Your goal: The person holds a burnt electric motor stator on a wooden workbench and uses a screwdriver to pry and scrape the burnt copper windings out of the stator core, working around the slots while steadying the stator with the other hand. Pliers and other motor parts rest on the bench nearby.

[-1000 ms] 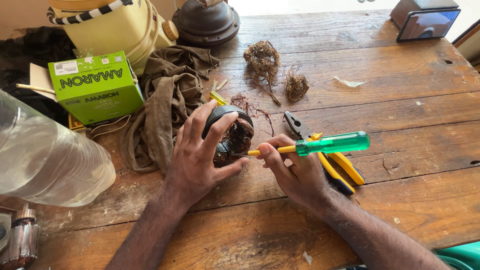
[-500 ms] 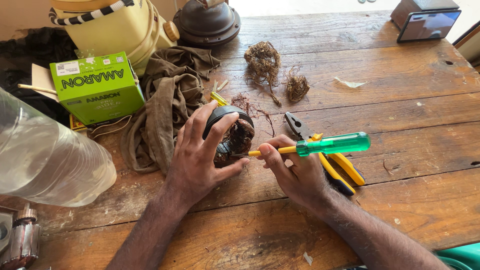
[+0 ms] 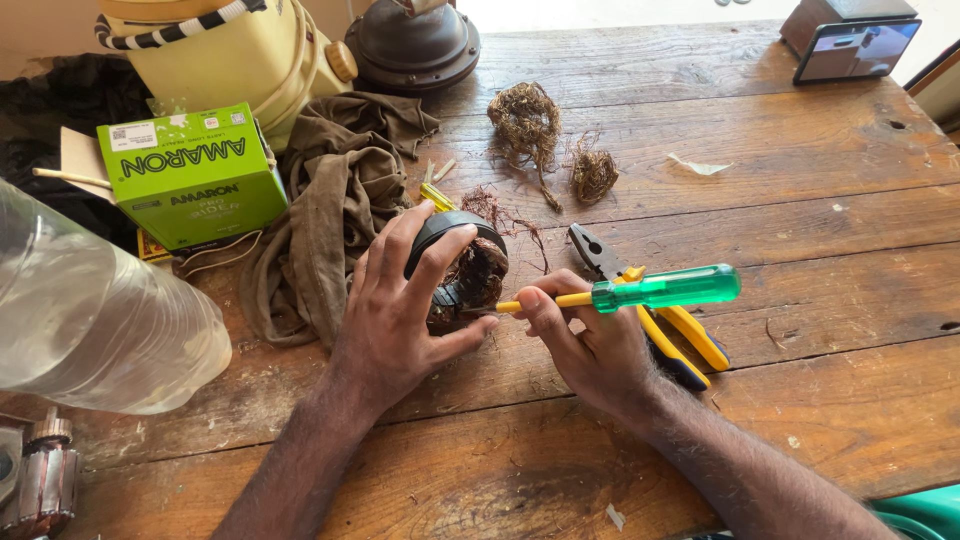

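My left hand (image 3: 400, 310) grips a round dark motor stator (image 3: 462, 262) with brown copper windings, holding it on its side on the wooden table (image 3: 760, 200). My right hand (image 3: 590, 345) holds a screwdriver (image 3: 650, 291) with a translucent green handle and yellow shaft. Its tip points left into the stator's windings. Yellow-and-blue-handled pliers (image 3: 655, 315) lie on the table under the screwdriver, just beyond my right hand.
Tangled clumps of pulled copper wire (image 3: 528, 118) lie farther back. A brown rag (image 3: 335, 200), a green box (image 3: 190, 175), a yellow appliance body (image 3: 230, 45) and a dark motor cap (image 3: 412, 42) stand at the back left. A clear plastic jar (image 3: 90, 320) sits left; a rotor (image 3: 40, 480) lower left.
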`<state>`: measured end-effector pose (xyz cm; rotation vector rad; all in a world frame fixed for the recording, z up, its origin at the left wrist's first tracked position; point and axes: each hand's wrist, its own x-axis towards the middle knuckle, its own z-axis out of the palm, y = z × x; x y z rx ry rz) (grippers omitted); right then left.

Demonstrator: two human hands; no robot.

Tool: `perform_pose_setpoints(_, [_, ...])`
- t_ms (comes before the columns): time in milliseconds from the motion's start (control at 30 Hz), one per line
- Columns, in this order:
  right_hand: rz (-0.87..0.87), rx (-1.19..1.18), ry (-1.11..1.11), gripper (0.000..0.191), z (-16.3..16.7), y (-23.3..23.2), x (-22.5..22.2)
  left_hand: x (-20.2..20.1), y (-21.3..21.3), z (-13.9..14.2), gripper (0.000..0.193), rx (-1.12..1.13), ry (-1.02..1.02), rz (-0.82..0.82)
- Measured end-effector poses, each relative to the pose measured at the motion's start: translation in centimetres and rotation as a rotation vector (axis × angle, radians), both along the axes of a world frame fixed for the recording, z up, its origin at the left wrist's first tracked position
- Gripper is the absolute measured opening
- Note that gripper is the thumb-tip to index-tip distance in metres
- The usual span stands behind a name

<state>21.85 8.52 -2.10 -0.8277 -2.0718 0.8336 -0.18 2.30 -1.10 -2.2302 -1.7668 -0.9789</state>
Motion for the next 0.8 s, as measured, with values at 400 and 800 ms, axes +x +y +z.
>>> perform_pose_setpoints(400, [-0.004, -0.015, -0.001, 0.024, 0.10, -0.08, 0.02, 0.06, -0.04, 0.05, 0.097, -0.013, -0.004, 0.003])
perform_pose_setpoints(800, [-0.009, -0.007, -0.001, 0.024, 0.20, 0.05, 0.24, 0.31, 0.03, 0.12, 0.097, 0.010, -0.014, -0.005])
